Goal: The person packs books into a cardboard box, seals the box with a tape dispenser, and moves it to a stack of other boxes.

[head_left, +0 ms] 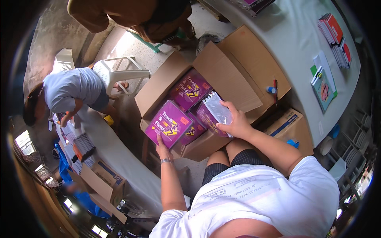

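A brown cardboard box (160,85) stands open before me with its flaps folded out. Inside lie several purple packs (189,89) with yellow and white printing. At the box's near left, my left hand (162,150) grips the lower edge of a thick purple pack (168,123), its printed face up. My right hand (237,122) is closed around the side of a second purple pack (210,115), tilted over the box's right part. This one shows clear shiny wrap and what look like spiral-bound notebook edges.
A cloth-covered table (291,43) on the right bears booklets (332,29). A red pen (275,88) and a small blue roll-like item (271,90) lie on cardboard beside it. Leftward are a white stool (119,73), a bending person (77,89) and another table (119,152). Someone in brown (135,14) is beyond the box.
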Available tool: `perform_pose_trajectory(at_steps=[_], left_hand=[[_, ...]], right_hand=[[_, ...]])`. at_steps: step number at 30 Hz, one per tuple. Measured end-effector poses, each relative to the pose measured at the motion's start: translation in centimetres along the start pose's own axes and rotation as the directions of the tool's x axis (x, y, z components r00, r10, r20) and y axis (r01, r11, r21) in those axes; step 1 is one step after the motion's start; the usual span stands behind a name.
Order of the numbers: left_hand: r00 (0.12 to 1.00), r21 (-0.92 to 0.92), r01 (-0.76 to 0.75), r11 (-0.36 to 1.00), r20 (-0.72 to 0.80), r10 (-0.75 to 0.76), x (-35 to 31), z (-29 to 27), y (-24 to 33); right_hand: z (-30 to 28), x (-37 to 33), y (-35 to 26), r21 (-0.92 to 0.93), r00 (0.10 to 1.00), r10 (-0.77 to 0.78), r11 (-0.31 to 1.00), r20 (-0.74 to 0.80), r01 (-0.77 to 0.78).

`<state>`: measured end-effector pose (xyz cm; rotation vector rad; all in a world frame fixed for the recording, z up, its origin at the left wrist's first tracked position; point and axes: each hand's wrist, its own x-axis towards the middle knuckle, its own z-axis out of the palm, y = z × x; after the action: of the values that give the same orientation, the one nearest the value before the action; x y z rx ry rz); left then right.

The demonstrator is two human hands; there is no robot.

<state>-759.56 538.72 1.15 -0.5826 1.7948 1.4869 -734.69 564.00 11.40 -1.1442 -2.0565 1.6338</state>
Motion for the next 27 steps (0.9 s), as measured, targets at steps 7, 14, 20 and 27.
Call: perform_pose_trajectory(at_steps=[7,14,20,27], left_hand=[[0.945,0.987,0.060,0.146,-0.104,0.312,6.7,3.3,-3.8],[0.972,0.999,0.034,0.005,-0.034,0.234,11.0,3.5,-4.3],[0.928,0.817,-0.372,0.442,0.317,0.194,13.4,7.1,-1.0],[0.861,0.834,-0.502,0.229,0.457,0.225,0.6,16.1,-9.7]], right_hand=[[2.8,3.7,6.2,-0.649,0.969,-0.245,0.741,-0.024,0.172],[0.2,9.9,4.8,-0.207,0.848,-0.523,0.842,-0.089,0.497],[-21.6,27.8,0.5,0.013,0.623,-0.076,0.990,-0.778,0.137],[-25.0,36.0,3.4,0.242,0.622,0.080,0.953,-0.779,0.181]])
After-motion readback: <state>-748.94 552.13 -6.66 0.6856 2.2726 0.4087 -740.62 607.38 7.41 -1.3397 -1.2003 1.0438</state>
